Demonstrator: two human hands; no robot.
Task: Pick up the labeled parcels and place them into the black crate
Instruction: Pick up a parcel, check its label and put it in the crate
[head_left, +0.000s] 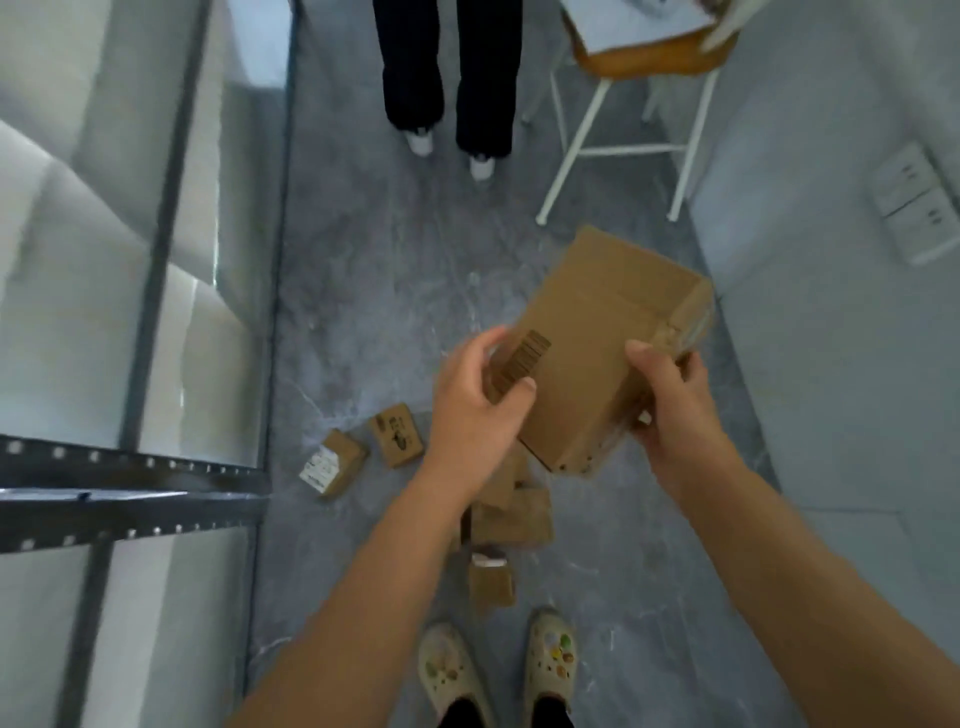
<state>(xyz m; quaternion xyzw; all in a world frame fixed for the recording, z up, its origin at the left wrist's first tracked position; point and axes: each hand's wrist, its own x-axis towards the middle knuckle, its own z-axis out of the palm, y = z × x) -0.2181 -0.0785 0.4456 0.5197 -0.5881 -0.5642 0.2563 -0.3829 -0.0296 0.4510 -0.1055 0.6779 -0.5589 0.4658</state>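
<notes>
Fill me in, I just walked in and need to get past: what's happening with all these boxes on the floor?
A person is holding a large cardboard box in mid-air with both hands, the left hand gripping its barcoded side and the right hand its near corner. Several small parcels lie on the grey floor beneath, among them a white-labelled parcel. Ahead, another person stands beside a chair.

The box (597, 332) and the small parcels (511, 514) are matt brown cardboard. The floor (374, 291) is smooth, grey, marbled and faintly glossy. The shelf rail (130, 462) is dark perforated metal.
</notes>
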